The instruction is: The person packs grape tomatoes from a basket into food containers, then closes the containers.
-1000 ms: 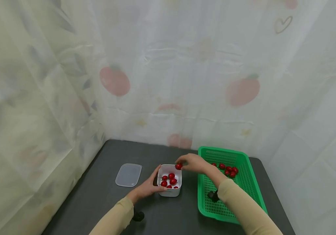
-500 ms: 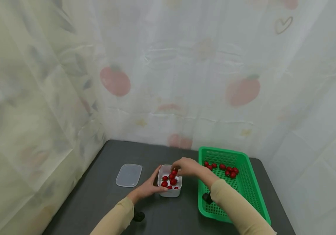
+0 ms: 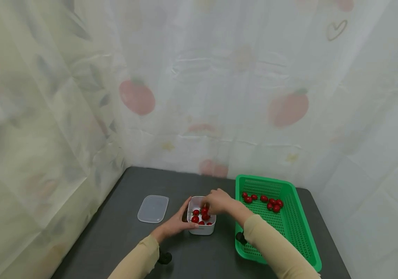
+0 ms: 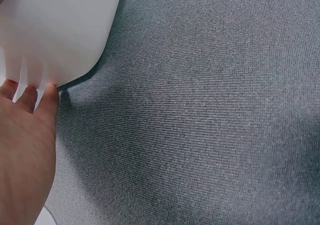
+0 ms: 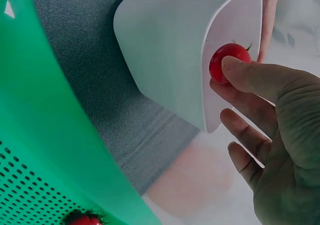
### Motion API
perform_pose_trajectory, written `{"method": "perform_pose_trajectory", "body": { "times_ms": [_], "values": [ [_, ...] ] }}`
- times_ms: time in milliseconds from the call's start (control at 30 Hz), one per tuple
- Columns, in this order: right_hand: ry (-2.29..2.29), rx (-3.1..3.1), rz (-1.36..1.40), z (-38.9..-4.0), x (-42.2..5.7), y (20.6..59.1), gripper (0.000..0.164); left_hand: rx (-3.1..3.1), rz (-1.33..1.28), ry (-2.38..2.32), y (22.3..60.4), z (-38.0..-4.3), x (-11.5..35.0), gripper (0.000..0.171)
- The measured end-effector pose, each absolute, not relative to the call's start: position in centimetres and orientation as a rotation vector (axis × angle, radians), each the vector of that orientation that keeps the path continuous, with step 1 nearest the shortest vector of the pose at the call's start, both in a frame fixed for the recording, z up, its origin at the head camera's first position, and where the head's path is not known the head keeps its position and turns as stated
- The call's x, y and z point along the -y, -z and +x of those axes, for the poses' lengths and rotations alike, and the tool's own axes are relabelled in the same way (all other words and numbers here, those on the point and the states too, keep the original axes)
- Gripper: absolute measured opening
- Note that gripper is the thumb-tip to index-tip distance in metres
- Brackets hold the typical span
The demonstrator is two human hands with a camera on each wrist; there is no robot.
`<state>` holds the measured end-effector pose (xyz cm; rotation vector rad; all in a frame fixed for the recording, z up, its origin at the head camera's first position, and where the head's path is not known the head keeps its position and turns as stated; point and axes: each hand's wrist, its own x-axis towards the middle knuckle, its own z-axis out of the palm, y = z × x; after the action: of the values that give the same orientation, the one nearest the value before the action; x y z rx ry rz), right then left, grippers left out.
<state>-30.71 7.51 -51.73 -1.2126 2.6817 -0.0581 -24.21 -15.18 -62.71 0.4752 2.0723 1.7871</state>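
Observation:
In the head view a white square container (image 3: 201, 231) stands on the table with several cherry tomatoes (image 3: 195, 219) inside. My left hand (image 3: 174, 226) grips it from the left, thumb on the near side and fingers round the far left; in the left wrist view the fingertips (image 4: 49, 96) touch the white wall. At the container's mouth, my right hand (image 3: 218, 201) pinches a red cherry tomato (image 5: 229, 55) between thumb and index finger, as the right wrist view shows. A green stem sticks out of that tomato. The right hand covers part of the container's inside.
A green perforated basket (image 3: 303, 228) stands to the right under my right forearm, with several cherry tomatoes (image 3: 272, 202) near its far end. A translucent lid (image 3: 153, 209) lies on the dark table (image 3: 181, 263) left of the container. Patterned curtains (image 3: 220, 97) hang behind the table.
My right hand has moved left and down from the container's far right rim into its opening, carrying the cherry tomato. My left hand has stayed in place on the container.

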Motion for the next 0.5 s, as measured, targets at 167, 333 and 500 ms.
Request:
{"method": "perform_pose_trajectory", "body": {
  "times_ms": [167,333,500],
  "values": [
    [0.01,-2.693,-1.22,-30.55,-7.45,51.87,0.023,-2.082,0.465,-1.78,62.5,-24.14,15.12,0.106],
    [-0.028,-2.69,-1.23,-30.52,-7.42,51.94,0.022,-2.11,0.461,-1.758,62.44,-24.21,15.1,0.107],
    [-0.057,-2.68,-1.234,-30.45,-7.45,51.97,0.022,-2.128,0.45,-1.742,62.49,-24.3,15.12,0.109]
  ]
}}
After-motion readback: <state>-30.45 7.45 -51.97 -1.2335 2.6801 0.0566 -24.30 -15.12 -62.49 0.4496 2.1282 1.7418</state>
